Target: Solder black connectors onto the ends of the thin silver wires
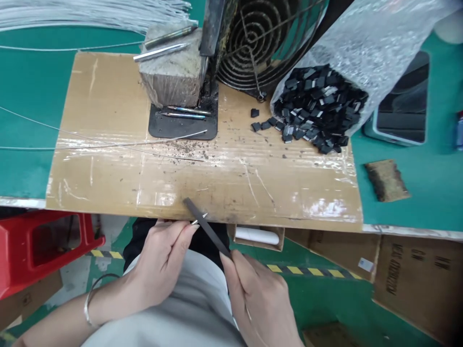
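My left hand (pixel 164 262) is closed, pinching a thin pointed metal rod (pixel 204 216) of which only the bright tip end shows. In my right hand (pixel 258 294) is a flat dark file (pixel 210 233), gripped at its near end. The file slants up and left across the rod at the table's front edge, and the two appear to touch. Most of the rod is hidden behind my left fingers and the file.
Cardboard (pixel 108 185) covers the table's middle. A worn block (pixel 170 82) carries metal rods, beside a caged fan (pixel 253 43). Small black connectors (pixel 318 106) spill from a plastic bag (pixel 365 43). Thin wires (pixel 72 147) reach in from the left. A red stool (pixel 21 250) stands below.
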`<action>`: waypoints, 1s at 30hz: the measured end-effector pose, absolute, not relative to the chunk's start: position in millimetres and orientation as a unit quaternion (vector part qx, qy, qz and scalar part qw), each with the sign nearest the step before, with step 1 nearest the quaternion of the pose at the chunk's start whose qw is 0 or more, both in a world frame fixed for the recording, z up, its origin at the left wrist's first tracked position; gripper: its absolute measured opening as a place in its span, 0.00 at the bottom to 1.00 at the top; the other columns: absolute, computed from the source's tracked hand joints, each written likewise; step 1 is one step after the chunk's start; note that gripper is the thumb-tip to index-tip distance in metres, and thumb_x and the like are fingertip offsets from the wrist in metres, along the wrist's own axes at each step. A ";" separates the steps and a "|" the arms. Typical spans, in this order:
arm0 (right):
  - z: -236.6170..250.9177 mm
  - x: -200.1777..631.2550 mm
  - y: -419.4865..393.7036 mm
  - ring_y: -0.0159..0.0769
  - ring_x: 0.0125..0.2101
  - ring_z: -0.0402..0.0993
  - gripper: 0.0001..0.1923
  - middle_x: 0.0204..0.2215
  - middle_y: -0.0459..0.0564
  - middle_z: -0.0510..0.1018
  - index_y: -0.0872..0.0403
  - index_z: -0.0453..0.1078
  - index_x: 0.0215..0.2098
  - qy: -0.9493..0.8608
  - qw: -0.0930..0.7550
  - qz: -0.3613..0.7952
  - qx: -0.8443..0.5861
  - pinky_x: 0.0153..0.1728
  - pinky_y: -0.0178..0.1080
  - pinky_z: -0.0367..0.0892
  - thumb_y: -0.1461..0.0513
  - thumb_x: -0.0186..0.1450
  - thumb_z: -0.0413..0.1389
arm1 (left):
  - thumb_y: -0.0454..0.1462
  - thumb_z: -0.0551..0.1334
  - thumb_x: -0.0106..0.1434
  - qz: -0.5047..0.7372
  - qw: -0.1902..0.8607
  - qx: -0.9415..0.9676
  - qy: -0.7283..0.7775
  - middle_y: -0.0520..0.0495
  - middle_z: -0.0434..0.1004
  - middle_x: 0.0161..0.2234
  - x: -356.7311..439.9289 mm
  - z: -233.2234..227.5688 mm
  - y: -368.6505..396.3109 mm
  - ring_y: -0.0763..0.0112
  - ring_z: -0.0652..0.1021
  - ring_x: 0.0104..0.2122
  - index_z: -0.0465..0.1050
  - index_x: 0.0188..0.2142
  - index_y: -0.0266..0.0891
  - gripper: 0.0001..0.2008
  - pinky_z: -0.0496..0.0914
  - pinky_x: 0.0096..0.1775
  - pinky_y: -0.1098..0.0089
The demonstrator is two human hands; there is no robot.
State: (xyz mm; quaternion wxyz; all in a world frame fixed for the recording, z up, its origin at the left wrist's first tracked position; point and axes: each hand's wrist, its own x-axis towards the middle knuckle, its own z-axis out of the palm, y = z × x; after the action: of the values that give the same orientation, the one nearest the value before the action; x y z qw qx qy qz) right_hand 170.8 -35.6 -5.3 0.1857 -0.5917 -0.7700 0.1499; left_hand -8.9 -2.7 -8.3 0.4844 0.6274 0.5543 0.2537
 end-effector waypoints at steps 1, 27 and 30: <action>-6.2 170.3 -34.8 0.28 0.16 0.66 0.24 0.17 0.42 0.69 0.53 0.65 0.28 -0.769 0.191 0.145 -0.592 0.22 0.34 0.56 0.61 0.81 0.40 | 0.34 0.51 0.77 0.251 0.493 0.621 0.555 0.58 0.55 0.21 -8.8 -8.3 -2.5 0.74 0.58 0.23 0.54 0.25 0.42 0.20 0.57 0.30 0.69; -13.0 170.7 -27.5 0.29 0.15 0.63 0.24 0.16 0.42 0.67 0.52 0.63 0.27 -0.764 0.227 0.136 -0.589 0.21 0.36 0.54 0.61 0.81 0.41 | 0.41 0.50 0.76 0.228 0.578 0.534 0.574 0.57 0.55 0.20 -11.0 -3.8 1.1 0.74 0.58 0.22 0.55 0.22 0.42 0.23 0.55 0.27 0.68; -12.1 173.0 -33.8 0.29 0.16 0.65 0.24 0.17 0.42 0.69 0.52 0.64 0.28 -0.767 0.213 0.147 -0.587 0.21 0.35 0.55 0.61 0.81 0.41 | 0.42 0.50 0.75 0.217 0.598 0.512 0.577 0.57 0.54 0.19 -10.6 -2.6 1.9 0.74 0.57 0.21 0.54 0.22 0.43 0.23 0.54 0.25 0.67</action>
State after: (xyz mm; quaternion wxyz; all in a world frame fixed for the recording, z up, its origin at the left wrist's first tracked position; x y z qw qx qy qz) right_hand 173.0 -33.8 -12.1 0.2129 -0.5868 -0.7673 0.1470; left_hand -10.6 1.9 -2.6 0.5982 0.5116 0.5772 0.2171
